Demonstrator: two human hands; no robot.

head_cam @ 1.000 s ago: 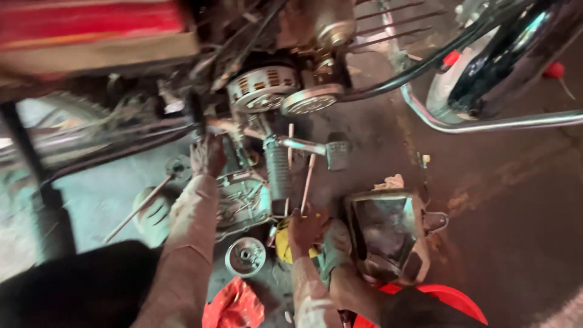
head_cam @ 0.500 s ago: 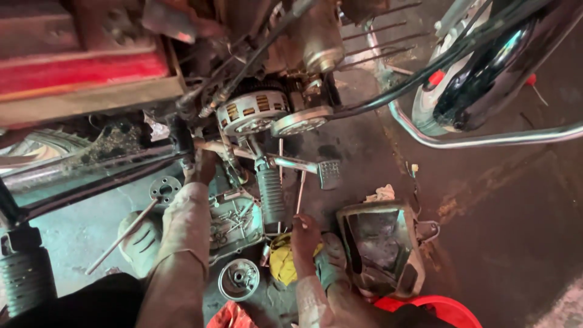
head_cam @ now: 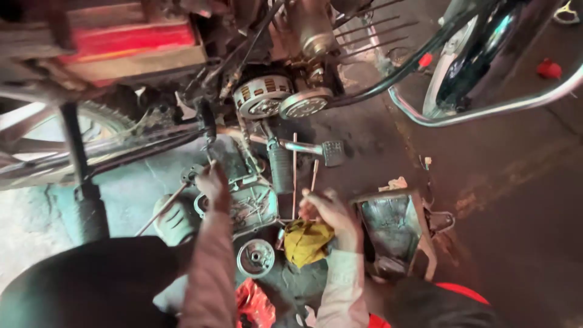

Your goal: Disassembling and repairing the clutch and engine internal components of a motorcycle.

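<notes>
Red and grey metal: noted a motorcycle (head_cam: 182, 54) across the upper view, side cover off, round engine internals (head_cam: 262, 97) exposed. Recorded an oil-stained concrete floor (head_cam: 516, 200) beneath, in place of any worktop. Observed a chrome guard bar (head_cam: 486, 109) of a second machine at upper right. Found a dirty metal tray (head_cam: 395, 228) on the floor at right, and a loose engine casing (head_cam: 249, 203) below the engine.

Hands: located the left hand (head_cam: 212, 182) at the upper left edge of the casing, back turned to the camera, apparently clenched; could not tell what, if anything, was grasped. Noted a long thin bar (head_cam: 164, 209) running off down-left just beside it; contact not confirmed. Located the right hand (head_cam: 328, 209) between casing and tray, fingers curled, directly above a yellow cloth (head_cam: 306, 242) and at the foot of two thin upright rods (head_cam: 294, 176); could not tell whether a rod was held or merely touched.

Change against the earlier views: left hand found lower, off the frame under the engine and down at the casing; right hand found raised from the cloth toward the rods. Judged attention to have moved from the machine to the loose parts.

Smallest: logged a round pulley-like part (head_cam: 255, 257) lying flat beside the cloth, untouched.
</notes>
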